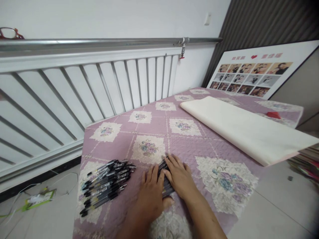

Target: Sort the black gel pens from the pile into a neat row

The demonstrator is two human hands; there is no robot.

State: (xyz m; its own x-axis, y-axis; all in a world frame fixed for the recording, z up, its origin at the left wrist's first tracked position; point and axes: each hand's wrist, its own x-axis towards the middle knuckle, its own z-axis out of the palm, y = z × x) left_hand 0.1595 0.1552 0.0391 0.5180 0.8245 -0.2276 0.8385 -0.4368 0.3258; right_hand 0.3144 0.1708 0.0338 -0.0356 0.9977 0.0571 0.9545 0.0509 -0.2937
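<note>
I have both hands down on the quilted table cover (199, 139), closed in from either side on a small bundle of black pens (166, 181). My left hand (152, 196) lies flat against the bundle's left side with the thumb tucked under its near end; my right hand (179, 177) cups it from the right, fingers laid over the top. Neither hand has lifted it: the bundle rests on the cover, pressed between my palms. I judge this to be the squaring-up step, getting a counted handful to lie parallel and even.

The next move, as I read it, calls for keeping the pens pinched together so none rolls out, and for a firmer wrap of one hand before the bundle leaves the cloth.

Just left of the bundle, apart from it, lies the loose heap of pens (106, 186), all pointing roughly the same way, near the cover's left edge. Well beyond the bundle to the right is a long cream fabric roll (244, 129), lying diagonally, clear of my hands. Something small and red (273, 115) sits past the roll; I can't tell what it is. Farther still, a photo collage board (256, 74) leans against the wall. A white radiator (74, 89) runs along the wall beyond the heap. Nothing stands between the bundle and the heap.
</note>
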